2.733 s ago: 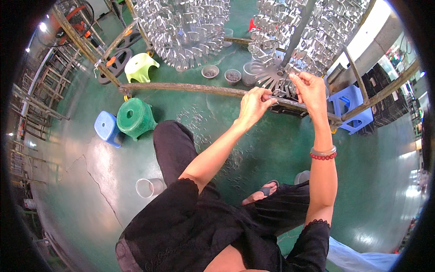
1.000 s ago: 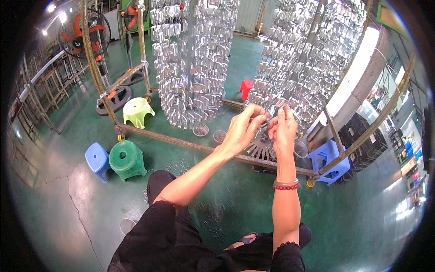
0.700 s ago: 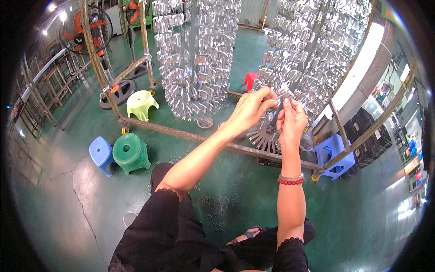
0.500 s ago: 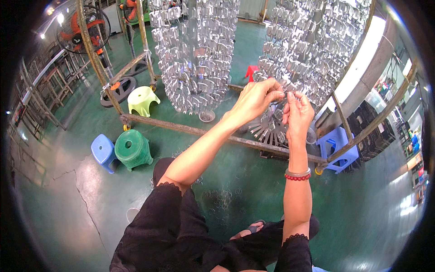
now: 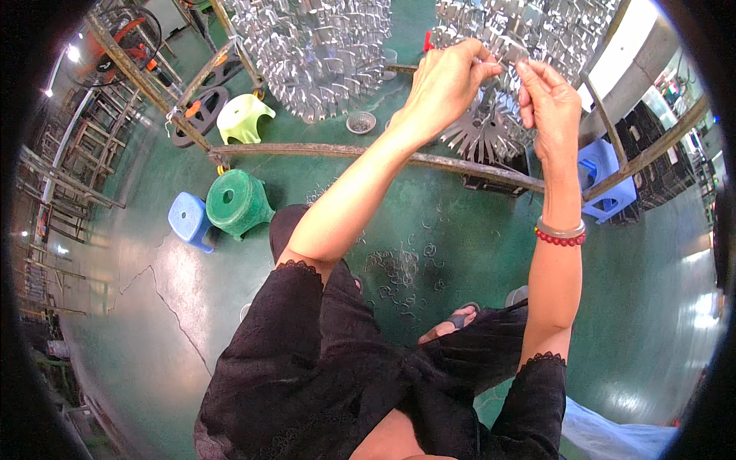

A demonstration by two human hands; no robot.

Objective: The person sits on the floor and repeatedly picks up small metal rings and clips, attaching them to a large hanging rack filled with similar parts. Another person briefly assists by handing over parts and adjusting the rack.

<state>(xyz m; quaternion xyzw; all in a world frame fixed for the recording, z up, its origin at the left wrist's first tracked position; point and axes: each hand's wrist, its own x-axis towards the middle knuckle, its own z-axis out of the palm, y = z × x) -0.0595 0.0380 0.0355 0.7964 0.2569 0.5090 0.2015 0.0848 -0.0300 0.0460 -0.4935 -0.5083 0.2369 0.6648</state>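
- Silver metal clips, loads of them, are packed around a hanging column; that cluster is found straight ahead of the hands, up at the top of the view and right of centre.
- Its long axis is seen running upward with a slight rightward lean, so both sets of fingertips are placed in front of its lower part. Neither hand can really be called nearer; fingertips are held about level, left one on the left, right one on the right, small gap between.
- Flared metal prongs are fanned out at the column's bottom, just below that gap.
- Left hand: back turned up, thumb and fingers bent into a nearly closed pinch. Whether a clip is gripped is too small to make out.
- Right hand: thumb and index finger brought close, other fingers curled. Shiny metal is seen right beside the tips; pinched or only overlapped, no idea.
- Nearer the body, a rusty frame rail is crossed by the left forearm, and curved metal bits are scattered on the green floor.
- Farther left, a green stool is parked beside a blue one.
- Brands, labels, writing: nothing legible.
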